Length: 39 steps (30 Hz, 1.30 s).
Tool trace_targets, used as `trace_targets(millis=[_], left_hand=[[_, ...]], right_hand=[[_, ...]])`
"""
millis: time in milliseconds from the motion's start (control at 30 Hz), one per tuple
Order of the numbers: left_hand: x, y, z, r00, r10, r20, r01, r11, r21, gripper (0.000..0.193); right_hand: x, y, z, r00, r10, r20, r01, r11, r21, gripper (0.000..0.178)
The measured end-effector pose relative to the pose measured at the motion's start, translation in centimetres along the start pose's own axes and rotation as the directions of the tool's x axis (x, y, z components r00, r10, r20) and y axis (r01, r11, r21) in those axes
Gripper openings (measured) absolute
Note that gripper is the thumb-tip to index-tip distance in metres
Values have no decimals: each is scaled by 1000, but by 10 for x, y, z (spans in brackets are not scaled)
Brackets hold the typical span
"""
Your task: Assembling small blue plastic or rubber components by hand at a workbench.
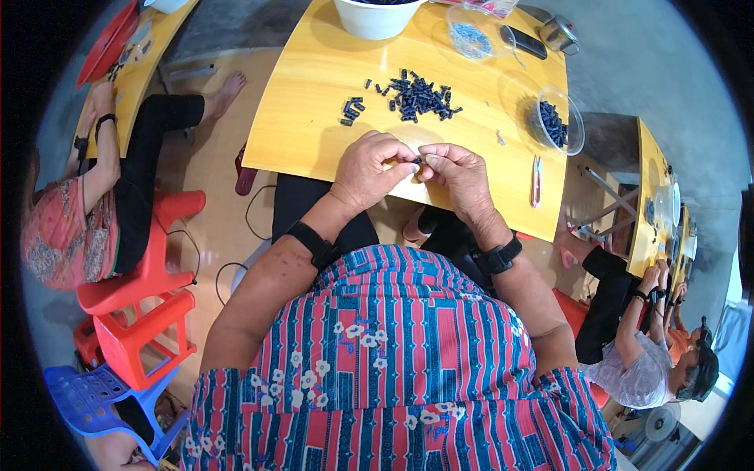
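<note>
Both hands meet over the near edge of the yellow table (306, 118). Thumb and fingers of my left hand (374, 166) pinch a small black part (417, 161), mostly hidden by the fingertips. From the other side, my right hand (458, 174) is pinched at the same spot; whether it grips the black part or a smaller piece is too small to tell. Just beyond them lies a loose heap of small black cylindrical parts (422, 97). A smaller group of the same black parts (352, 110) sits left of the heap.
Small scissors (536, 182) lie at the right, below a clear bowl of black parts (582, 129). At the back stand a white tub (377, 22), a clear container of blue pieces (471, 38), a dark oblong case (525, 42) and a metal cup (558, 34). People sit at tables on both sides.
</note>
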<state>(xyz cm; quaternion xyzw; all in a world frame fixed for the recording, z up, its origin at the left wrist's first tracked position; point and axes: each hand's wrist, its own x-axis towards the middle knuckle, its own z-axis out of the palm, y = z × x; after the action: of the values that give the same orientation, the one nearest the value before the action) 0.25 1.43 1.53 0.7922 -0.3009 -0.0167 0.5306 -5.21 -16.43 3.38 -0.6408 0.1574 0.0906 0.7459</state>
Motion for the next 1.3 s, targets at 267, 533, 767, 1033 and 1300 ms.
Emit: trace_targets(millis=[267,533,767,1033,1300], left_hand=[[0,-1,0,999,-53,5,53,998,-29,11],[1,-5,4,999,-29,-17,28,1000,-12,10],[1,-5,4,998,-61,-14,61,998,-2,11],[1,-3,3,987,-157,-17,153,979,-137,9],[1,-4,1,978,-209,-23,200,959,-202,10]], right_hand=[[4,8,-1,998,-39,47,38,999,35,17],[4,10,2,976,-220,11,219,968,-119,13],[3,8,3,824,-552,127,503,611,-612,17],[0,23,14,849,-524,-71,467,806,-362,18],[0,23,14,822,-569,-20,480,712,-512,22]])
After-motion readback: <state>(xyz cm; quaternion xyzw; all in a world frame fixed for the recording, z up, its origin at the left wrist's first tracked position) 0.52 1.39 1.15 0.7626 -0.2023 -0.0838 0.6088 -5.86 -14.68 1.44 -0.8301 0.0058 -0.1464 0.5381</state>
